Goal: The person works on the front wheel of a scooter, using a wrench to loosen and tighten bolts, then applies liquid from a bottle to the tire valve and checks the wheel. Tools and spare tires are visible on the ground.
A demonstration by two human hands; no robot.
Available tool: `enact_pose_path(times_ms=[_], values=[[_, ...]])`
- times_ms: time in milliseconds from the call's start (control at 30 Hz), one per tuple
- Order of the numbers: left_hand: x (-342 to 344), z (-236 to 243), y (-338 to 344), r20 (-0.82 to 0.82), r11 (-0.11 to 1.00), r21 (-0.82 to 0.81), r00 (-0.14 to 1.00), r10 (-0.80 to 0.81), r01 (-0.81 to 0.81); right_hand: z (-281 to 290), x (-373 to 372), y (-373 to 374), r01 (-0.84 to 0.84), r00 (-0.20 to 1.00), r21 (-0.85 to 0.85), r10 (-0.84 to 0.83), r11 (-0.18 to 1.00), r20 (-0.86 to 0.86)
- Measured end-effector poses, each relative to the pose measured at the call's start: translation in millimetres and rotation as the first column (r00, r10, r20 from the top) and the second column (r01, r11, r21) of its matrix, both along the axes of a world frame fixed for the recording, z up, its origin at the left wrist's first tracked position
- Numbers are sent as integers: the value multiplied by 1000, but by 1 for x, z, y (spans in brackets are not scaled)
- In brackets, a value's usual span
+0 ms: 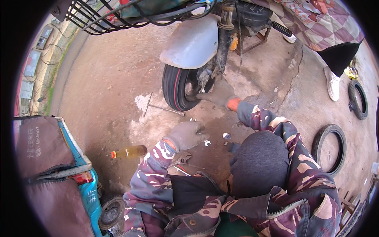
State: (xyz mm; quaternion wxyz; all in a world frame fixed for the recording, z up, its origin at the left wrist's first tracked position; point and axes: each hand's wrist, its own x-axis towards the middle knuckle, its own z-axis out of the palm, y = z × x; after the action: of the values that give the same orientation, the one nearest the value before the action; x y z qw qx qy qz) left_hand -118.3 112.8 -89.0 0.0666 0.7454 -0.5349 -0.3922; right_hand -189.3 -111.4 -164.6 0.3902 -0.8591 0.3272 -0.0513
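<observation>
A scooter's front wheel (pixel 176 89) with a red-lined black tyre stands under a silver mudguard (pixel 191 41). My right hand (pixel 218 94), in a grey glove, is closed at the wheel's hub, below the fork leg (pixel 224 43); what its fingers grip there is hidden. Lower and to the left, my gloved left hand (pixel 184 135) hovers low over the ground, fingers curled together, their tips out of sight. Beside it lie a small metal nut-like part (pixel 207 143) and a small white packet (pixel 226 136). An adjustable wrench (pixel 182 158) rests just below that hand.
A T-handled wrench (pixel 165 109) lies left of the wheel. A bottle of yellow liquid (pixel 129 151) lies near a blue three-wheeler (pixel 92 197). Two loose tyres, one nearer (pixel 317 148) and one farther (pixel 351 100), lie at right. A person's white shoe (pixel 333 85) stands beyond.
</observation>
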Motion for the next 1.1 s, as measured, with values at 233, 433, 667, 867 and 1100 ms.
enact_pose_path(times_ms=[233, 433, 667, 867, 1100], values=[[12, 5, 0, 45, 996, 92, 999, 3, -7, -1, 0, 0, -6, 1000, -9, 5, 1000, -18], [14, 5, -1, -44, 993, 90, 996, 79, -75, -12, 2, -2, 11, 1000, -87, -12, 996, -1], [18, -2, 1, 44, 999, 39, 999, -4, 2, -23, 2, -7, 31, 995, -103, -21, 994, 100], [20, 2, 4, 49, 998, -47, 997, 54, -52, -21, -1, -6, 31, 995, -67, -24, 997, 101], [41, 34, 0, -27, 980, -67, 982, 187, -189, -20, -13, -7, -26, 982, 70, 13, 997, 186]])
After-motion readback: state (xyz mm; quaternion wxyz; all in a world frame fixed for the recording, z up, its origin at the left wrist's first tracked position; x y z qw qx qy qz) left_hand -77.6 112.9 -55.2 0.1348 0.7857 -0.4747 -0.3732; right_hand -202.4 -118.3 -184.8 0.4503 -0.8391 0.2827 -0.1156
